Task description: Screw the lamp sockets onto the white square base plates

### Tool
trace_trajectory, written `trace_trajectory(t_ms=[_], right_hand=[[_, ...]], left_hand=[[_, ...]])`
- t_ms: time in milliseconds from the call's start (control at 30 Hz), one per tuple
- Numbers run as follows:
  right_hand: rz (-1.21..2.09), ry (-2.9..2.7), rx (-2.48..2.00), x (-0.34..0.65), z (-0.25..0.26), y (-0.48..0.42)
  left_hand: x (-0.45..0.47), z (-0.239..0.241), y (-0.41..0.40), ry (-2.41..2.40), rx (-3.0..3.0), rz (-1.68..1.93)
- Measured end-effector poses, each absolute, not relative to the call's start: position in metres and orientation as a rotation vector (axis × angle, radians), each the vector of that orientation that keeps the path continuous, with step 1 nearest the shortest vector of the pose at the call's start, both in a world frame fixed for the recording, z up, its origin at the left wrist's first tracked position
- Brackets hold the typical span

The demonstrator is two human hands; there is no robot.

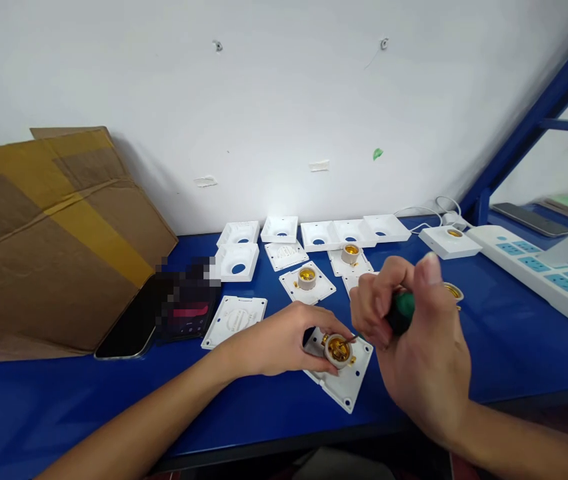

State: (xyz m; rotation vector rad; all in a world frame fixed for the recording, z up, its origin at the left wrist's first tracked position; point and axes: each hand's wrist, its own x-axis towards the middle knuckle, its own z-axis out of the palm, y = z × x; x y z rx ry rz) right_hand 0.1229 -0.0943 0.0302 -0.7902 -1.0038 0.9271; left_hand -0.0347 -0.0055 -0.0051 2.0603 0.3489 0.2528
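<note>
My left hand [289, 337] has its thumb and fingers closed around a round lamp socket [338, 349] with a brass-coloured inside. That socket sits on a square white base plate [347, 387], turned cornerwise near the table's front. In my right hand [419, 340] is a screwdriver [404, 308] with a green and black handle. Its shaft is mostly hidden by my fingers, and its tip seems to reach the socket's right rim. Just beyond lie two more plates with sockets, one socket [307, 277] nearer and another socket [351, 253] behind it.
Several white square covers [237, 261] with round holes stand along the wall. A bare base plate [235, 321] lies left, near a phone [129, 320] and a cardboard box [54, 247]. On the right are a finished-looking lamp holder [449, 243] and a white power strip [539, 270] on the blue table [504, 353].
</note>
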Motion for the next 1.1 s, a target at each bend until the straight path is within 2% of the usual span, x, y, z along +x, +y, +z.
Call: trace_trajectory(t_ms=[167, 300, 433, 633, 967, 1100], right_hand=[[1.129, -1.525, -0.806, 0.155, 0.038, -0.074], [1.008, -1.979, -0.891, 0.186, 0.059, -0.058], [1.077, -2.255, -0.843, 0.207, 0.072, -0.055], [0.978, -2.441, -0.885, 0.221, 0.071, -0.062], [0.458, -2.456, -1.172, 0.198, 0.07, -0.069], [0.552, -2.429, -1.231, 0.2, 0.069, -0.068]], left_hand=[[-0.032, -0.011, -0.012, 0.45, 2.1, 0.38], [-0.027, -0.017, -0.018, 0.518, 2.073, 0.491], [-0.025, -0.022, -0.021, 0.562, 2.059, 0.537], [-0.026, -0.023, -0.024, 0.586, 2.024, 0.52], [-0.024, -0.023, -0.022, 0.578, 2.101, 0.542], [-0.025, -0.022, -0.023, 0.6, 2.095, 0.525]])
